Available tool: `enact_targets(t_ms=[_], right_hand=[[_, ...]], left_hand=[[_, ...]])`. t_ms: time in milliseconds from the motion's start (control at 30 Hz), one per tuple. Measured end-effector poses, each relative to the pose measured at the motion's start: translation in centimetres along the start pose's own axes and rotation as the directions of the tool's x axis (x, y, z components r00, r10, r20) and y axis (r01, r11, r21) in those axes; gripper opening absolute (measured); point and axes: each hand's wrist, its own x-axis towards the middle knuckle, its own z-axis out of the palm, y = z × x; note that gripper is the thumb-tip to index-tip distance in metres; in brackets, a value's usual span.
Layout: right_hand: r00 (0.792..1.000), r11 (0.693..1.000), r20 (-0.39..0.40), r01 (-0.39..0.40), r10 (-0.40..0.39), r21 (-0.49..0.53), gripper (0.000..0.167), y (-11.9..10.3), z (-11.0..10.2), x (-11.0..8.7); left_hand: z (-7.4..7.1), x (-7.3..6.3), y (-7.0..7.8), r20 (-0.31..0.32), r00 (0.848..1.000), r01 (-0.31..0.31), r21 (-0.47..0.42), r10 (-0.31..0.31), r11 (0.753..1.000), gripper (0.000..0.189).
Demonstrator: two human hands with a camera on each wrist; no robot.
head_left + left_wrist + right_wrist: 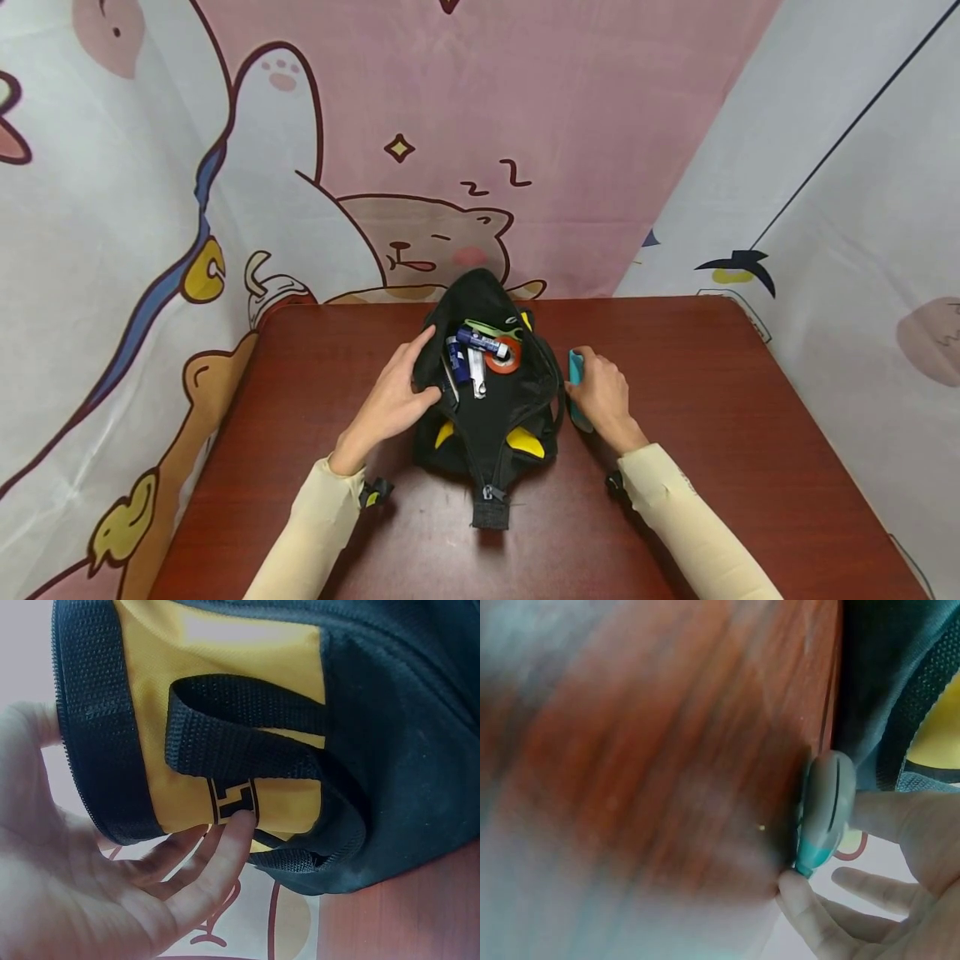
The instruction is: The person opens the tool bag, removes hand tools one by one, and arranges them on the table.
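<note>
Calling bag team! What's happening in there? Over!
Left grip holding the open black bag. Right grip pinching teal-grey object beside it. Maybe in the way: blue tubes, orange roll inside.

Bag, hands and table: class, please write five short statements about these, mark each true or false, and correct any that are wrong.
1. The bag is open, with things showing inside. True.
2. The left hand touches the bag. True.
3. The right hand is empty. False: it holds a teal-and-grey object.
4. The orange ring lies outside the bag. False: it lies inside.
5. The table is white. False: it is reddish brown.
</note>
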Motion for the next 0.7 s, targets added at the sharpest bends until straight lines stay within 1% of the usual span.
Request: enact_targets(t_ms=[333, 500, 633, 700], right_hand=[[1.000, 1.000, 0.009, 0.007, -0.007, 0.011, 0.066, 0.2, -0.2, -0.1], [0.999, 1.000, 0.032, 0.002, -0.002, 0.012, 0.068, 0.2, -0.3, -0.1], [0.999, 1.000, 0.046, -0.004, 0.004, 0.001, 0.070, 0.1, -0.8, -0.1], [0.999, 1.000, 0.035, -0.001, 0.002, -0.005, 0.070, -0.2, -1.2, 0.0]], left_hand=[[0.0, -0.1, 0.1, -0.001, 1.000, 0.004, -0.002, -0.004, 1.000, 0.094], [0.0, 0.0, 0.1, 0.002, 1.000, 0.013, 0.001, -0.013, 1.000, 0.094], [0.0, -0.1, 0.2, 0.006, 1.000, 0.019, 0.000, -0.019, 1.000, 0.094], [-0.1, -0.1, 0.2, 0.005, 1.000, 0.014, 0.000, -0.014, 1.000, 0.094]])
